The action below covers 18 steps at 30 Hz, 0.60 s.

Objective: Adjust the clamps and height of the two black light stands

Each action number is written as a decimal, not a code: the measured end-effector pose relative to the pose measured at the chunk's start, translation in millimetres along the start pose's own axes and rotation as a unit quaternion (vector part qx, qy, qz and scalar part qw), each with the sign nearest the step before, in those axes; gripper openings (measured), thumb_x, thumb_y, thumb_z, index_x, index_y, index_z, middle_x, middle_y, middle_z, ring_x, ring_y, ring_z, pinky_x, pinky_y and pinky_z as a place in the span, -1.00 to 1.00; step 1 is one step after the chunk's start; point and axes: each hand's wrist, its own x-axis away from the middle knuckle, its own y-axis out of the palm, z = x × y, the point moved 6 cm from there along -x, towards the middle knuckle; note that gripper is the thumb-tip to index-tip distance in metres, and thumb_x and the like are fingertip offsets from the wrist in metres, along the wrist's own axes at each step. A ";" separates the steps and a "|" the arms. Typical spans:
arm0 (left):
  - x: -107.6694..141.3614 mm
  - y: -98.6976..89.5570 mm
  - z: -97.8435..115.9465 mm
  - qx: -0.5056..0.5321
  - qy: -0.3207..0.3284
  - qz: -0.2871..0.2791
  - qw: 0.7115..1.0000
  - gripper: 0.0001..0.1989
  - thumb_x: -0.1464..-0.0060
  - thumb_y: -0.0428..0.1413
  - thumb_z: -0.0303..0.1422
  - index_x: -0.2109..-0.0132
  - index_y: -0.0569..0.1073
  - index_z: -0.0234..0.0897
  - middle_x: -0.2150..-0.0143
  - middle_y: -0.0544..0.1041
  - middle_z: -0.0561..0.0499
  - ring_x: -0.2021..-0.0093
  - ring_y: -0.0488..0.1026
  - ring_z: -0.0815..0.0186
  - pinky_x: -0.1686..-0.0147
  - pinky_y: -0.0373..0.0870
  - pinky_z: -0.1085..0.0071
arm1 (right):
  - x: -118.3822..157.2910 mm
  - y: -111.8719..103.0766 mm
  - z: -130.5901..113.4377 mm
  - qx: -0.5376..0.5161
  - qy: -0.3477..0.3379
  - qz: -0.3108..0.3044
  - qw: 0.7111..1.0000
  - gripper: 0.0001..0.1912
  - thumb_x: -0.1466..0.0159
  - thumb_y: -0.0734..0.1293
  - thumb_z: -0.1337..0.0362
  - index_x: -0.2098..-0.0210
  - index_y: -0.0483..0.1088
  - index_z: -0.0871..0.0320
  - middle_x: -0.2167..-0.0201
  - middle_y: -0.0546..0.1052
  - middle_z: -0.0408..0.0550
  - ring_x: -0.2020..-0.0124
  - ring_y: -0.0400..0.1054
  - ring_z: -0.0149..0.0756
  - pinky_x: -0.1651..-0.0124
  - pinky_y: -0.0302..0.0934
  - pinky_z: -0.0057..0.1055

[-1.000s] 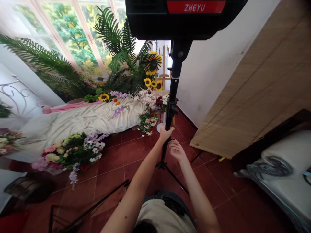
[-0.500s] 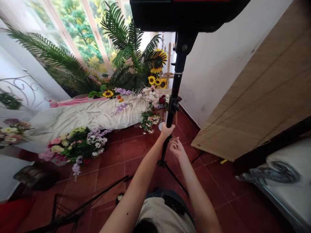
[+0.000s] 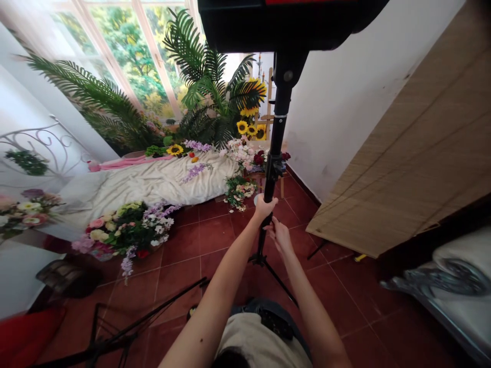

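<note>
A black light stand rises in front of me, its pole leaning slightly right toward the top. At its head sits a large black lamp housing, cut off by the upper edge of the view. My left hand is wrapped round the pole at about mid-height. Just below it, my right hand is closed at the pole's right side, fingertips pinching a small dark knob that they mostly hide. Farther up the pole is another clamp collar with a knob. The stand's legs spread over the tiles near my feet.
A bed with a cream cover and flower bunches lies ahead left, with palm fronds behind. A bamboo blind leans at right, beside an ornate silver frame. Another black stand lies low at left.
My right hand has turned at the knob, its fingers now closer against the pole. My left hand keeps its grip on the pole. The view has shifted slightly left.
</note>
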 end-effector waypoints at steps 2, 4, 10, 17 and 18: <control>-0.4 1.3 0.7 -0.017 0.020 -0.011 1.000 -0.80 0.27 0.16 -0.33 0.63 0.28 -0.30 0.72 0.19 0.18 0.69 0.10 0.55 0.66 0.00 0.57 | 4.7 -10.8 -1.0 0.016 -0.032 0.081 0.996 -0.52 -0.30 0.04 -0.09 0.48 0.28 0.12 0.64 0.49 -0.09 0.77 0.06 -0.50 0.72 -0.02 -0.54; -1.2 2.2 0.3 -0.025 0.036 -0.018 0.999 -0.79 0.24 0.14 -0.33 0.63 0.26 -0.29 0.72 0.18 0.18 0.69 0.09 0.55 0.66 0.00 0.57 | 10.7 -23.7 -3.7 0.083 -0.065 0.137 0.985 -0.64 -0.24 0.21 -0.07 0.39 0.31 0.11 0.58 0.51 -0.07 0.68 0.22 -0.43 0.62 0.03 -0.52; -3.2 2.5 -1.2 -0.027 0.045 -0.019 0.998 -0.75 0.24 0.14 -0.32 0.65 0.22 -0.28 0.72 0.18 0.17 0.67 0.11 0.54 0.64 0.04 0.58 | 13.6 -42.3 -2.4 0.148 -0.064 0.119 0.980 -0.69 -0.12 0.36 -0.03 0.27 0.33 0.01 0.50 0.47 -0.12 0.50 0.35 -0.31 0.52 0.03 -0.50; -0.4 0.7 3.0 -0.043 0.046 -0.021 0.998 -0.74 0.24 0.16 -0.32 0.68 0.24 -0.28 0.73 0.18 0.15 0.67 0.12 0.53 0.65 0.01 0.56 | 9.2 -2.8 17.3 -0.278 0.158 -0.038 0.947 -0.45 -0.23 0.05 -0.21 0.43 0.30 0.14 0.62 0.44 -0.10 0.69 0.20 -0.43 0.66 -0.02 -0.52; -0.4 0.7 2.8 -0.042 0.045 -0.021 0.998 -0.74 0.24 0.16 -0.32 0.68 0.24 -0.28 0.73 0.19 0.15 0.67 0.12 0.52 0.65 0.01 0.56 | 10.5 2.2 15.3 -0.354 0.179 -0.057 0.916 -0.48 -0.25 0.05 -0.17 0.43 0.29 0.14 0.62 0.43 -0.12 0.67 0.22 -0.45 0.66 0.00 -0.54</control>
